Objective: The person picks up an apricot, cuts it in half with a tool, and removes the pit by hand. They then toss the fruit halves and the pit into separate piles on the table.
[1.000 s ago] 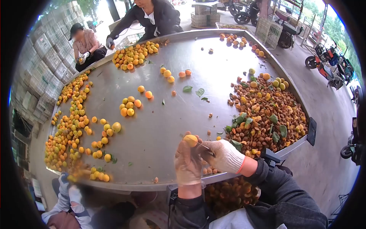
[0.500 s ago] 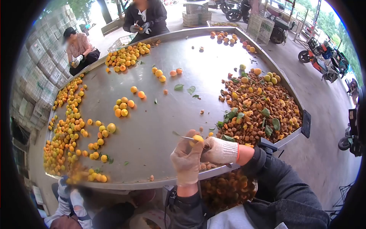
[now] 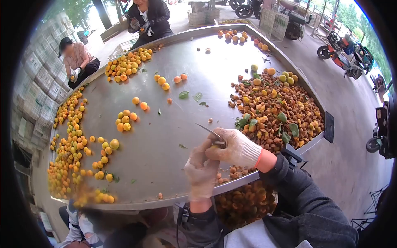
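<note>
My right hand [image 3: 239,148], in a white knit glove, is closed on a small knife [image 3: 208,130] whose blade points up and to the left over the metal table. Close against it is my left hand [image 3: 201,170], gloved too and with curled fingers. A sliver of an apricot [image 3: 217,146] shows between the two hands; most of it is hidden by the fingers. Just beyond my right hand lies a heap of pits and apricot pieces [image 3: 275,111] with green leaves in it.
Whole apricots [image 3: 70,153] spread along the left side of the metal table [image 3: 153,144], with another pile [image 3: 129,64] at the far edge. Below the near edge, a container holds apricot halves [image 3: 246,202]. Two people [image 3: 151,18] work across the table; another sits at lower left.
My right hand has moved up and left over my left hand, and the knife blade now points up-left. The apricot, plainly visible before, is mostly covered. The view has shifted slightly.
</note>
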The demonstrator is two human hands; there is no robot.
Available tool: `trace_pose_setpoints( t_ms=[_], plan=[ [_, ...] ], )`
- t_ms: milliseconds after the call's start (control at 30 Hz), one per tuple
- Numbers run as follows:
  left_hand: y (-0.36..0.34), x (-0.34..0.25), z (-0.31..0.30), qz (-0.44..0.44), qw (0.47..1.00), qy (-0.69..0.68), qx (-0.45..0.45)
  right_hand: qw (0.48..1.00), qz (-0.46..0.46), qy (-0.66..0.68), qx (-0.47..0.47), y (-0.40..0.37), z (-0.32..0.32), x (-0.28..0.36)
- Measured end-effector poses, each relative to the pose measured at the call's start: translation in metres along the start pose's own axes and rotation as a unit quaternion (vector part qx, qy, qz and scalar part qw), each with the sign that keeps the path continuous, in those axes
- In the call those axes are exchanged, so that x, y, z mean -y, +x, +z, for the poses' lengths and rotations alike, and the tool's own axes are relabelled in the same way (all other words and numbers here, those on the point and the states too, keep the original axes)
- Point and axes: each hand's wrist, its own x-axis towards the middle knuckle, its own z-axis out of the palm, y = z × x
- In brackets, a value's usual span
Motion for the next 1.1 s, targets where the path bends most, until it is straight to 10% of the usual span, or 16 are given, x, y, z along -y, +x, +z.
trace_pose_setpoints(
  t_ms=[67, 167, 233, 333, 400, 533, 833, 933, 1100],
  plan=[
    [0.000, -0.002, -0.006, -0.185, 0.951, -0.245, -0.031, 0.928, 0.245, 0.269, 0.084, 0.005, -0.005, 0.005],
    [0.003, -0.001, -0.021, -0.187, 0.860, -0.473, -0.042, 0.868, 0.271, 0.407, 0.088, 0.004, -0.014, -0.015],
    [0.006, 0.010, -0.022, -0.195, 0.854, -0.479, -0.049, 0.868, 0.304, 0.382, 0.088, -0.002, -0.007, -0.034],
    [0.009, 0.014, -0.018, -0.208, 0.847, -0.487, -0.048, 0.985, 0.051, 0.132, 0.103, -0.010, 0.004, -0.057],
    [0.008, 0.014, -0.013, -0.216, 0.848, -0.482, -0.037, 0.887, 0.264, 0.373, -0.070, -0.004, -0.014, -0.017],
    [0.008, 0.009, -0.004, -0.232, 0.857, -0.457, -0.049, 0.804, 0.087, 0.535, -0.244, 0.014, -0.009, 0.019],
    [0.006, 0.022, 0.001, -0.225, 0.908, -0.346, -0.073, 0.805, 0.039, 0.519, -0.287, 0.026, 0.021, 0.017],
    [0.007, 0.026, 0.000, -0.237, 0.909, -0.333, -0.082, 0.886, -0.016, 0.395, -0.242, 0.031, 0.027, 0.005],
    [0.012, 0.022, -0.001, -0.272, 0.894, -0.344, -0.088, 0.715, 0.157, 0.645, -0.218, 0.059, 0.030, -0.028]
  ],
)
